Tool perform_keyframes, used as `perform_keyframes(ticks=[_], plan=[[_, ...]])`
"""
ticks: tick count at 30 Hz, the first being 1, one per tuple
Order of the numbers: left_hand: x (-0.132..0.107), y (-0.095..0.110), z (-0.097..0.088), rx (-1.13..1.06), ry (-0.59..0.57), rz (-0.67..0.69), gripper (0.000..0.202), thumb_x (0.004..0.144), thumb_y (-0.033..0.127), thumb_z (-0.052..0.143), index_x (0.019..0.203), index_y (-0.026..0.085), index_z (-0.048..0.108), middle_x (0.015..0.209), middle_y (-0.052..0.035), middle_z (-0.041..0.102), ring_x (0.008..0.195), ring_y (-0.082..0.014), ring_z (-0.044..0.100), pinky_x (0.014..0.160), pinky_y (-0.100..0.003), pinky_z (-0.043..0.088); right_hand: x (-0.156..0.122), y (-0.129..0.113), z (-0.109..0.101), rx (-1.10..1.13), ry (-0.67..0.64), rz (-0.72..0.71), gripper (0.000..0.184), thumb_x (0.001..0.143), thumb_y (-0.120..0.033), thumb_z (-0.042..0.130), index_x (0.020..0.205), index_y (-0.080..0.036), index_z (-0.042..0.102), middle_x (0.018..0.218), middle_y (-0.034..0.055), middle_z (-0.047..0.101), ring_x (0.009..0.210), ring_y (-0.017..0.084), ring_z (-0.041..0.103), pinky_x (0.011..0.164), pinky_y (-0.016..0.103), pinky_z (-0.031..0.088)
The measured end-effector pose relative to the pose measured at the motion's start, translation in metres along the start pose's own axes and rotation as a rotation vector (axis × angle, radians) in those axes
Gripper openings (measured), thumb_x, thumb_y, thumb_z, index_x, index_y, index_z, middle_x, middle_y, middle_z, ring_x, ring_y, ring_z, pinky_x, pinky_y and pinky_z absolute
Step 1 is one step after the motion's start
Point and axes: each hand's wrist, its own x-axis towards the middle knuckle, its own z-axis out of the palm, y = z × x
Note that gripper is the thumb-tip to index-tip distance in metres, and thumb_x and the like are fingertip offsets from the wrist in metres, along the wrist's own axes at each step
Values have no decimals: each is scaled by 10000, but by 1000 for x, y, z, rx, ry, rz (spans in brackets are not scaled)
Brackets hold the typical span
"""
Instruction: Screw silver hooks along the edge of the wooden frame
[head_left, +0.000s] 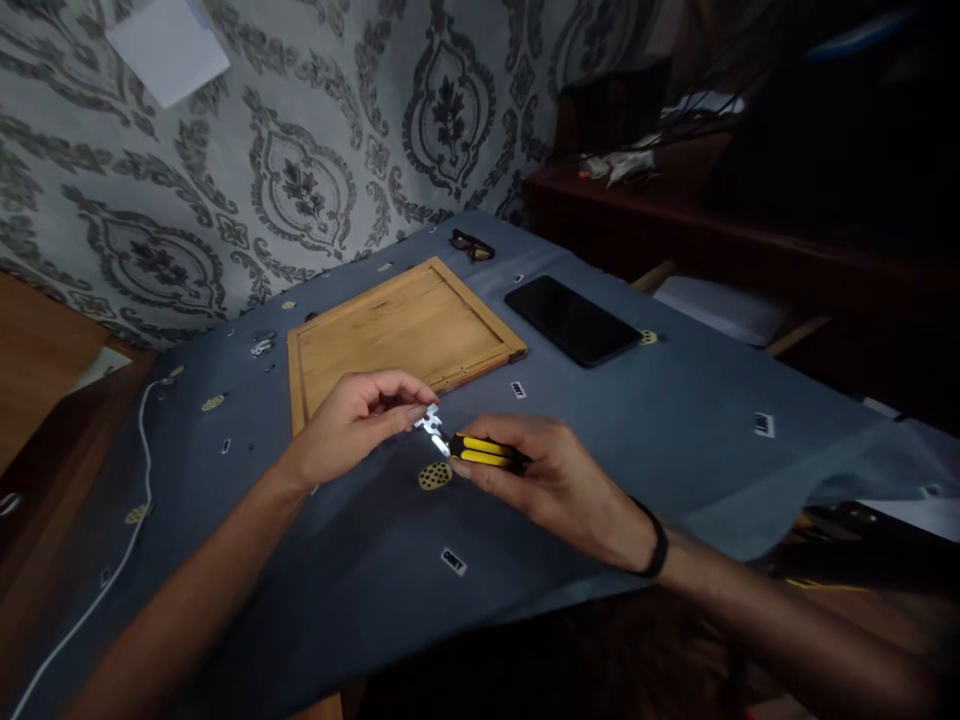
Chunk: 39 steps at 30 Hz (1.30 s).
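Note:
My left hand (367, 420) pinches a small, shiny, cross-shaped metal piece (430, 420) between thumb and fingers. Its exact kind is not clear. In my right hand (536, 465) is a yellow-and-black utility knife (486, 452), gripped by its handle. The knife's bright tip (441, 445) points left and meets or nearly meets the metal piece; whether they touch I cannot tell. Both hands are above the blue tablecloth (360, 560), in front of a framed wooden panel (397, 330) that lies flat.
A black phone or tablet (581, 318) lies right of the panel, with eyeglasses (472, 245) behind it. Small metal parts (262, 345) lie to the panel's left. A white cable (146, 450) runs down the left edge. Patterned wall covering (300, 190) closes off the back.

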Motion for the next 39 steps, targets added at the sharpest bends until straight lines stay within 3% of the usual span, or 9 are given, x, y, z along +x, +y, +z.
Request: perform_keyframes(ticks=[3, 6, 12, 18, 23, 28, 32, 36, 39], plan=[[-3, 1, 7, 50, 97, 47, 143, 873, 316, 681, 946, 216, 752, 876, -27, 760, 795, -180, 696, 696, -292, 557, 4, -2, -1, 113, -62, 101, 296, 940, -422, 706, 782, -179, 649, 645, -50, 541, 584, 70, 441, 528, 199, 352], [-10, 0, 14, 182, 208, 130, 152, 902, 320, 678, 1012, 232, 737, 953, -31, 756, 899, -203, 703, 793, -330, 565, 7, -1, -2, 216, -69, 189, 383, 892, -491, 753, 736, -173, 609, 629, -58, 479, 574, 65, 386, 514, 201, 323], [-23, -13, 20, 542, 259, 362, 358, 898, 403, 779, 1196, 254, 649, 1169, -57, 700, 1124, -250, 650, 971, -418, 533, 13, 2, -6, 290, -48, 283, 402, 827, -525, 805, 737, -170, 640, 636, -37, 532, 566, 83, 458, 523, 222, 372], [-23, -19, 26, 772, 371, 439, 350, 886, 398, 787, 1174, 272, 633, 1161, -64, 678, 1128, -288, 624, 958, -484, 521, 20, 1, -5, 331, -71, 294, 379, 803, -490, 834, 720, -169, 650, 631, -44, 511, 581, 79, 420, 533, 224, 353], [-19, -15, 30, 797, 360, 431, 321, 879, 416, 789, 1119, 256, 648, 1107, -67, 698, 1084, -293, 628, 920, -491, 517, 23, 4, -6, 378, -85, 337, 372, 777, -465, 857, 697, -168, 647, 642, -48, 486, 612, 77, 394, 548, 222, 338], [-11, -16, 25, 802, 345, 405, 278, 861, 381, 776, 1076, 249, 659, 1088, -42, 702, 1067, -267, 636, 915, -452, 513, 28, 7, -11, 333, -94, 347, 407, 794, -567, 811, 766, -171, 721, 665, -27, 570, 619, 96, 455, 567, 243, 389], [-1, -24, 16, 861, 362, 309, 276, 830, 387, 809, 1026, 230, 694, 1080, -45, 704, 1069, -285, 621, 929, -462, 491, 36, 2, -22, 257, 67, 288, 433, 822, -599, 783, 746, -180, 706, 610, -37, 554, 530, 75, 432, 489, 228, 356], [8, -31, 15, 869, 329, 204, 244, 830, 377, 816, 998, 227, 722, 1055, -50, 706, 1054, -298, 608, 928, -473, 478, 50, -2, -31, 283, 294, 221, 431, 853, -606, 763, 819, -177, 723, 671, -1, 634, 545, 85, 535, 486, 224, 409], [13, -33, 19, 893, 303, 163, 245, 833, 385, 810, 996, 219, 735, 1027, -66, 706, 1045, -318, 592, 919, -494, 469, 63, -1, -31, 313, 334, 145, 443, 857, -625, 750, 887, -184, 723, 759, 12, 673, 570, 92, 581, 479, 223, 432]])
